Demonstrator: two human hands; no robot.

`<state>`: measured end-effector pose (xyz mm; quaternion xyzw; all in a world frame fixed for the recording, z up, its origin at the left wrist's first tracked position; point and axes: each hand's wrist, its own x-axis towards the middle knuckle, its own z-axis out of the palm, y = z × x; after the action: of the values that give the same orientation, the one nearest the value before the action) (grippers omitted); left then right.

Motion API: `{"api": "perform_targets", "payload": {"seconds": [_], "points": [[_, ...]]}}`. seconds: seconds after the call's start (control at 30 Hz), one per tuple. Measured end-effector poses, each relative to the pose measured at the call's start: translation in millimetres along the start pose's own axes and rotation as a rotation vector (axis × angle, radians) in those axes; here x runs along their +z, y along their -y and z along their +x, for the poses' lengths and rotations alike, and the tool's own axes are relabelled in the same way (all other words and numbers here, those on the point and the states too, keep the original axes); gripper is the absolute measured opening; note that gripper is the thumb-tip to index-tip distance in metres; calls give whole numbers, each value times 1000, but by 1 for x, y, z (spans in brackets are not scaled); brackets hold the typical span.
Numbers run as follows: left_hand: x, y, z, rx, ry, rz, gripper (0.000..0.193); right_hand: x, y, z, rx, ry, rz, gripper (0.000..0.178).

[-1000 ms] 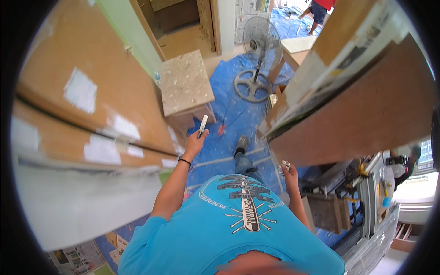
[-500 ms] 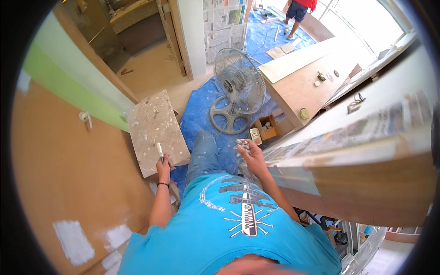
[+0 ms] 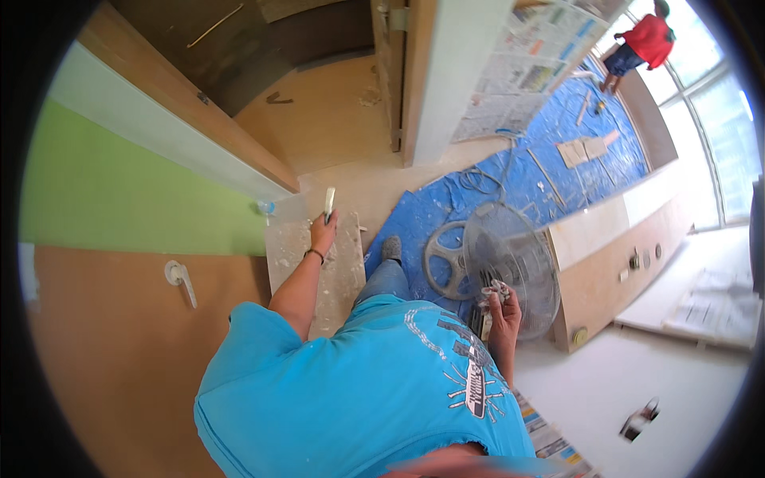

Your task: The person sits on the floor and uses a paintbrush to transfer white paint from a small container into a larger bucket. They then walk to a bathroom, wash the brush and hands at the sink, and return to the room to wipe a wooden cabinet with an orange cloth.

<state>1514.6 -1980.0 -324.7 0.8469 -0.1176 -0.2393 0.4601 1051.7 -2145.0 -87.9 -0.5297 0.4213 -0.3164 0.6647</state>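
My left hand (image 3: 322,233) is closed around a slim tool (image 3: 329,201) with a pale, narrow upper end and a darker lower part; I cannot tell its exact kind. It is held upright above a low, paint-spattered board (image 3: 348,263). Between the bent fingers of my right hand (image 3: 504,315) is a crumpled whitish wad (image 3: 495,292) with dark stains, its material unclear. That hand appears in front of the grey standing fan (image 3: 518,259).
Blue sheeting (image 3: 438,203) covers the floor ahead, with a coiled cable (image 3: 482,177) on it. A wooden cabinet (image 3: 610,267) lies to the right. At left is a brown door (image 3: 135,342) with a white handle (image 3: 180,280). A person in red (image 3: 647,41) stands far right.
My view has swung toward the doorway and the window. My left hand has moved forward with the slim tool, over the board's far part. My right hand still holds the wad.
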Motion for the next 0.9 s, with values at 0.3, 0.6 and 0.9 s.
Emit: {"api": "perform_targets", "payload": {"seconds": [0.3, 0.6, 0.9], "points": [[-5, -111, 192, 81, 23, -9, 43, 119, 62, 240, -98, 65, -141, 23], [-69, -38, 239, -252, -82, 91, 46, 297, 64, 456, -21, 538, -184, 31], [-120, -57, 346, -263, -393, -184, 47, 503, 84, 598, -56, 889, -385, 35]]}}
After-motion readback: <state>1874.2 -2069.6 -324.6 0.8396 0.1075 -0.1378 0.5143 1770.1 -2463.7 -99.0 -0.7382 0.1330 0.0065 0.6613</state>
